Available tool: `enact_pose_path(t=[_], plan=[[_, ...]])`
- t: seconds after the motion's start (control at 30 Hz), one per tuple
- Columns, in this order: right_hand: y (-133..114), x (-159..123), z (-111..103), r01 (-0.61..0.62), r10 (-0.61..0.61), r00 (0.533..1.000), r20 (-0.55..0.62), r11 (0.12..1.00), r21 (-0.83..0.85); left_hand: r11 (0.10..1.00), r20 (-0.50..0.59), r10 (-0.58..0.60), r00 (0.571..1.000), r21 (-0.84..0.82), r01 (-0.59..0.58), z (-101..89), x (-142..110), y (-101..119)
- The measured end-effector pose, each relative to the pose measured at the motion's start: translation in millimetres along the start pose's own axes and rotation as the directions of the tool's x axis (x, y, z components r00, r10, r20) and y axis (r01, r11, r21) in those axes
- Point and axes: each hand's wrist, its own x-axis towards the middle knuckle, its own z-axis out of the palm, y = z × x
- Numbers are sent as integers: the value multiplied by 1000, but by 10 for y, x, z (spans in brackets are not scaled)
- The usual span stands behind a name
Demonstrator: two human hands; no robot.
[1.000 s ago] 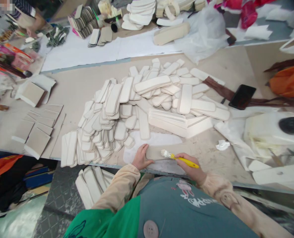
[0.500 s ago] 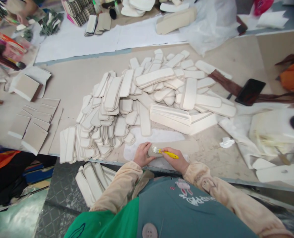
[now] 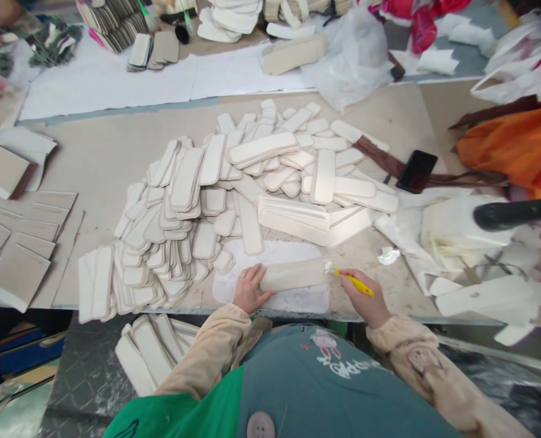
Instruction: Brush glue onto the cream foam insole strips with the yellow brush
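Note:
A long beige strip [image 3: 295,275] lies flat on a white sheet [image 3: 307,300] near the table's front edge. My left hand [image 3: 251,288] rests on the strip's left end, fingers stretched out. In my right hand [image 3: 366,297] is a brush with a yellow handle [image 3: 360,286]. White paste covers its bristles, which touch the strip's right end. Just beyond the strip, a stack of pale strips [image 3: 293,220] stands beside a large heap of rounded off-white pieces [image 3: 188,179].
To the right are a white container [image 3: 448,225], a black phone [image 3: 417,171] and a crumpled white scrap [image 3: 389,255]. Flat beige panels [image 3: 21,277] lie at the left. More rounded pieces [image 3: 149,347] sit below the table edge. A plastic bag [image 3: 356,55] lies at the back.
My right hand has swept the brush from the strip's left end to its right end. My left hand stays at the left end. The camera view has shifted rightward.

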Motion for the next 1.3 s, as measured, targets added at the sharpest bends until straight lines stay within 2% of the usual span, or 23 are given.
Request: enact_pose_path(t=[0.1, 0.2, 0.33, 0.4, 0.47, 0.57, 0.67, 0.73, 0.8, 0.9, 0.97, 1.03, 1.17, 1.3], plan=[[-94, -78, -21, 93, -93, 995, -33, 996, -16, 1000, 15, -2, 1000, -7, 2, 5, -9, -12], [-320, -161, 179, 139, -152, 981, 117, 984, 109, 1000, 22, 2, 1000, -18, -2, -7, -2, -30], [-596, -205, 613, 104, -192, 911, 366, 963, 248, 1000, 13, 22, 1000, -15, -22, -22, 23, -37], [-639, -193, 748, 106, -204, 893, 400, 962, 253, 1000, 6, 28, 1000, -12, -28, -23, 31, -32], [-593, -166, 753, 92, -178, 905, 386, 969, 231, 1000, 4, 25, 1000, -8, -25, -22, 34, -23], [-384, -110, 526, 29, -78, 951, 299, 986, 163, 1000, 2, 11, 1000, 1, -11, -20, 33, -8], [-137, -58, 185, -29, 19, 989, 144, 997, 67, 1000, 6, -2, 1000, 10, 2, -19, 33, 7], [-39, -40, 10, -28, 29, 999, 41, 1000, -8, 1000, 9, -16, 1000, 14, 16, -17, 32, 15], [-27, -51, -84, 22, -24, 999, -24, 998, -53, 1000, 9, -25, 1000, 18, 25, -14, 27, 16], [-131, -120, -125, 107, -107, 994, -30, 994, -24, 1000, 1, -9, 1000, 18, 9, -14, 10, 8], [-209, -181, -155, 79, -79, 997, -13, 996, 39, 1000, -18, 12, 1000, 11, -12, -21, -7, 6], [-241, -229, -229, -5, 8, 1000, -29, 994, 107, 1000, -53, 30, 998, 6, -30, -32, -18, 9], [-141, -282, -535, -132, 170, 973, -158, 965, 225, 997, -118, 77, 990, 35, -74, -31, 1, 32], [52, -335, -877, -120, 236, 903, -358, 941, 317, 991, -77, 116, 990, 69, -110, 11, 50, 91]])
